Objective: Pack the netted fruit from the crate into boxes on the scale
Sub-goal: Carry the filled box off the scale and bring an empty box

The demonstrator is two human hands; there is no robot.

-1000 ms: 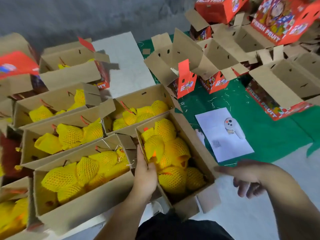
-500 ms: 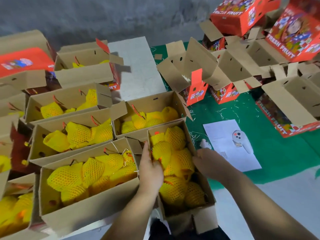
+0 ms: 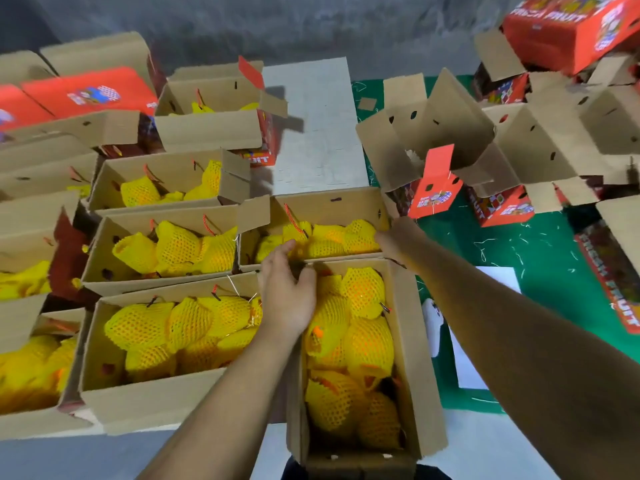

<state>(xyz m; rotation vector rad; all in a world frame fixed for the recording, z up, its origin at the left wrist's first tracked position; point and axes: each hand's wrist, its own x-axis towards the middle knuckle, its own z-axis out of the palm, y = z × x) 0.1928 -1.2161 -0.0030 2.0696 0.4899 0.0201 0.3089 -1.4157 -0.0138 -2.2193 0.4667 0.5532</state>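
A long open cardboard box (image 3: 417, 344) lies lengthwise in front of me, filled with fruit in yellow foam netting (image 3: 363, 344). My left hand (image 3: 285, 294) sits at its far left corner, thumb and fingers curled over the rim there. My right hand (image 3: 393, 240) reaches to the far right corner, where this box meets the filled box behind it (image 3: 329, 202). Its fingers point left along the edge and their tips are hidden. No scale or crate can be made out.
Several more open boxes of netted fruit (image 3: 145, 327) stand packed tight on the left. Empty boxes with raised flaps (image 3: 450, 133) and red FRESH FRUIT cartons (image 3: 568, 32) crowd the back right on a green mat (image 3: 540, 244). A white sheet (image 3: 498, 282) lies under my right forearm.
Both hands have slid forward along the near box to its far corners. The right hand came in from the free space on the right. The view has tilted down and closer.
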